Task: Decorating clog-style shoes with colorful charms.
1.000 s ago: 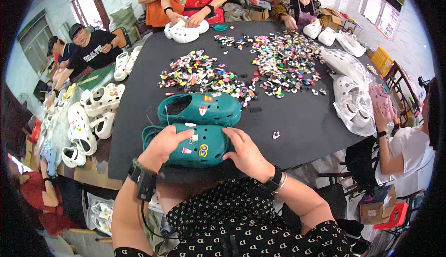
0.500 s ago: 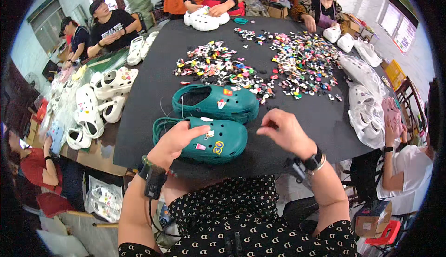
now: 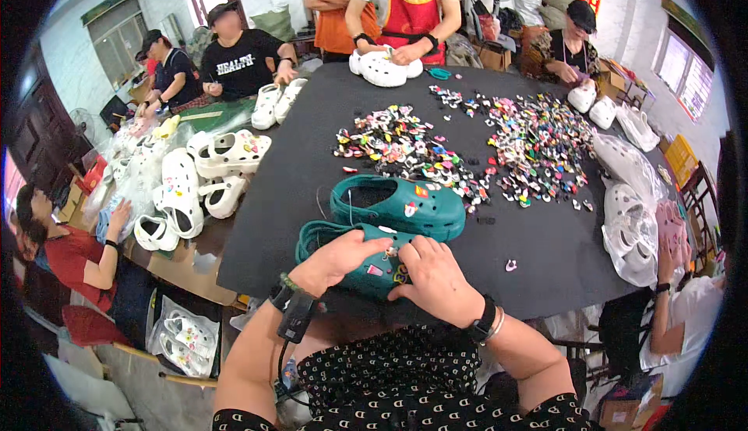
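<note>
Two green clogs lie side by side on the black tabletop, toes to the right. The near clog (image 3: 360, 284) is held by my left hand (image 3: 335, 263), its thumb stretched along the top. My right hand (image 3: 438, 279) is closed over the toe end, fingertips on the upper and thumb lower down. A pink cup-shaped charm (image 3: 375, 270) shows between my hands, and a yellow charm is partly covered. Whether a loose charm sits under my right fingers is hidden. The far clog (image 3: 436, 211), with several charms on its upper, stands untouched just behind.
Two heaps of loose charms, a left heap (image 3: 393, 139) and a right heap (image 3: 538, 143), spread beyond the clogs. A single charm (image 3: 510, 265) lies to the right. White clogs (image 3: 181, 189) cover the left table; bagged clogs (image 3: 629, 228) line the right edge. Several people work around.
My right hand has come left and down onto the near clog's toe. My left hand stays on that clog. The view has shifted, showing more of the room at the top.
</note>
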`<control>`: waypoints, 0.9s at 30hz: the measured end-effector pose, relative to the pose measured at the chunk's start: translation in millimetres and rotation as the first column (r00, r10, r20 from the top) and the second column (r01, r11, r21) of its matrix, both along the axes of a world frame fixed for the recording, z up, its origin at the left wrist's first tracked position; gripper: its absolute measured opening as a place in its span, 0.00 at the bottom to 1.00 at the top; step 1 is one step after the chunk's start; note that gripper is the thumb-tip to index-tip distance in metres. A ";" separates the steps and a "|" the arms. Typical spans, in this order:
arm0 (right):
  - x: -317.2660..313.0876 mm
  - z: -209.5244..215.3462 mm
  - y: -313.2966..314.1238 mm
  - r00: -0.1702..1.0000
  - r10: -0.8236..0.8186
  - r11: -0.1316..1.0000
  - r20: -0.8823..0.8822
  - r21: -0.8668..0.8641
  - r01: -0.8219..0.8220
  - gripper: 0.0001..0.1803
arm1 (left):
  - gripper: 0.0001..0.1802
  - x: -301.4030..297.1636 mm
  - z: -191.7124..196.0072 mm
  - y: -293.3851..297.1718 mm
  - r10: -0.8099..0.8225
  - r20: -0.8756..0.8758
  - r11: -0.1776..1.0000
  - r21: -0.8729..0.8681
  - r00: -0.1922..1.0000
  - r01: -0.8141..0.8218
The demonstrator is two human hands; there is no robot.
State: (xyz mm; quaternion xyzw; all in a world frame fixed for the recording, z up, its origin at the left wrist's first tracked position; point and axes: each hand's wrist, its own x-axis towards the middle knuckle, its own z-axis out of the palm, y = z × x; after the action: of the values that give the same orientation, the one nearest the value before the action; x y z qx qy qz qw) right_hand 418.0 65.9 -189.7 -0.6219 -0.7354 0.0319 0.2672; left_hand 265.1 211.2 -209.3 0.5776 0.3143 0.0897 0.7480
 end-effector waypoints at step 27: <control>6.6 -18.1 10.9 0.980 0.052 0.990 -0.194 0.138 -0.025 0.08 | 0.12 -2.9 -4.3 7.9 -0.012 0.022 0.999 -0.050 1.000 0.013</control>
State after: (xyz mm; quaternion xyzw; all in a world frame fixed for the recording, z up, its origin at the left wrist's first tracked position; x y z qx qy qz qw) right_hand 424.6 76.8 -207.8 -0.5818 -0.7177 0.0489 0.3795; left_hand 262.2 219.1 -213.6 0.5598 0.3048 0.0833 0.7660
